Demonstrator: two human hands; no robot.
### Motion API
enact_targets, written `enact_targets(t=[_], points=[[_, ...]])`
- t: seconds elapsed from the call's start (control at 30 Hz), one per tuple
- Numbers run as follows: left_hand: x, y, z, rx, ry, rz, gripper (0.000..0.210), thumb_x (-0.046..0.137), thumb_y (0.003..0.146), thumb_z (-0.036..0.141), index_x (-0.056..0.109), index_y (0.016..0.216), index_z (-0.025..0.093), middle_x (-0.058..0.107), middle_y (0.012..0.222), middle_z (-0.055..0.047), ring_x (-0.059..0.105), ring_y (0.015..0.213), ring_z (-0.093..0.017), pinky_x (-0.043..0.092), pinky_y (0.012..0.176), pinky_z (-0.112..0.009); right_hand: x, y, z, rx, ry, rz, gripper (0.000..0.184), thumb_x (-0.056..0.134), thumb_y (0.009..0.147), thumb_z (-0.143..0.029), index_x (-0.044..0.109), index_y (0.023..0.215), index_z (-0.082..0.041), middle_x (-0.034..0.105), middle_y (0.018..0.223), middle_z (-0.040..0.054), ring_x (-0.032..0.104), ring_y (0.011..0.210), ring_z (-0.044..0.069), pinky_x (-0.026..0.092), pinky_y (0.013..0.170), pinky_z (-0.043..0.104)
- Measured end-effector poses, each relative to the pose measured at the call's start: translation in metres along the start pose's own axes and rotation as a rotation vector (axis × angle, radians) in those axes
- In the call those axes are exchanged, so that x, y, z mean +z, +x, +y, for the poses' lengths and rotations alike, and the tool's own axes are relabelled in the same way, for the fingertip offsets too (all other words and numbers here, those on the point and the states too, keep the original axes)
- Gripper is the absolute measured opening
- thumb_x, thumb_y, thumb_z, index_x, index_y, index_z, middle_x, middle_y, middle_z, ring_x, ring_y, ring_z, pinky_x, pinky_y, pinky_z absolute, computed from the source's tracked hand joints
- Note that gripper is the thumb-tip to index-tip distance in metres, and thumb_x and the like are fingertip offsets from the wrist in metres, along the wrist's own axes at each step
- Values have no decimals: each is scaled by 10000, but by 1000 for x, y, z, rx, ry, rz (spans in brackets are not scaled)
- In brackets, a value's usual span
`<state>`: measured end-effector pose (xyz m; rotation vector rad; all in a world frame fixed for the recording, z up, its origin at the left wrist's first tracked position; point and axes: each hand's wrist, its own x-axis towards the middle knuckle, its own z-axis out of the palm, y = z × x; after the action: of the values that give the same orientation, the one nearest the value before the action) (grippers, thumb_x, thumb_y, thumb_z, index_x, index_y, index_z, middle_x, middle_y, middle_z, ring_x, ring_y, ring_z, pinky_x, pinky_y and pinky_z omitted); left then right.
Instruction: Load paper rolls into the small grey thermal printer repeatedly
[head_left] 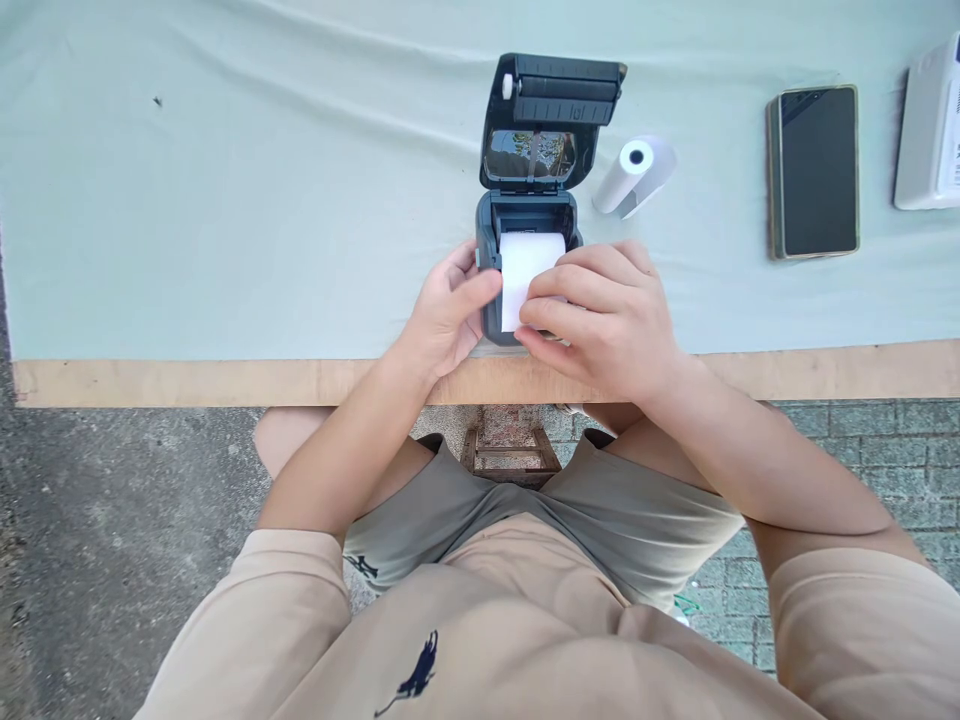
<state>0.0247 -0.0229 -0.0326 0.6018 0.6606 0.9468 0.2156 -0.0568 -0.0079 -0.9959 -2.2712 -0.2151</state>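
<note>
In front of me a dark portable receipt printer (pixel 487 215) lies near the table's front edge, its lid (pixel 551 92) swung up and back. White paper (pixel 523 280) from a roll sits in the printer's bay and extends toward me. My left hand (pixel 454 310) grips the printer's left side, its thumb by the paper's edge. My right hand (pixel 604 310) pinches the paper near its front end, fingers pressed together and covering the printer's right front corner. A second paper roll (pixel 622 178), partly unwound, stands right of the printer, apart from both hands.
A phone-like black-screened device (pixel 819 170) rests on the right of the table. Beyond it is a white box-like object (pixel 926 140), cut off by the frame. Pale green cloth (pixel 225 220) covers the table up to a bare wooden front edge (pixel 187 382).
</note>
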Motion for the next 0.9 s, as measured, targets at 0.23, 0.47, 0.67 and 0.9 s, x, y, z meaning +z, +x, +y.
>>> enact_targets(t=[0.23,0.47,0.67,0.9], points=[[-11,2,-5,2,171,2,763,1061,566,434,656,1177,226,802,1261,-68,766,1283,-330,714,902,-363,-2,15,33,234,280,210,216,543,1071,-454,637,1004,-271,735,987,51,695,961,256,508,761,440],[-21,6,-9,-18,163,-51,764,1054,595,392,642,1219,234,785,1376,-91,728,1363,-359,711,1001,-419,-2,35,61,494,686,178,479,632,1022,-671,602,1412,-395,605,1558,11,548,1506,279,593,1103,435],[-22,5,-11,-9,168,-41,784,1055,596,396,636,1239,236,835,1221,-67,806,1210,-309,722,845,-343,6,37,57,490,846,110,410,638,1001,-670,617,1351,-458,650,1489,-27,691,1309,280,663,955,445],[-16,3,-8,-7,189,15,747,1059,573,440,667,1173,231,831,1065,-31,835,1052,-269,707,789,-328,-1,38,46,485,743,112,239,617,1038,-561,630,1072,-325,716,1233,37,644,1361,265,645,987,429]])
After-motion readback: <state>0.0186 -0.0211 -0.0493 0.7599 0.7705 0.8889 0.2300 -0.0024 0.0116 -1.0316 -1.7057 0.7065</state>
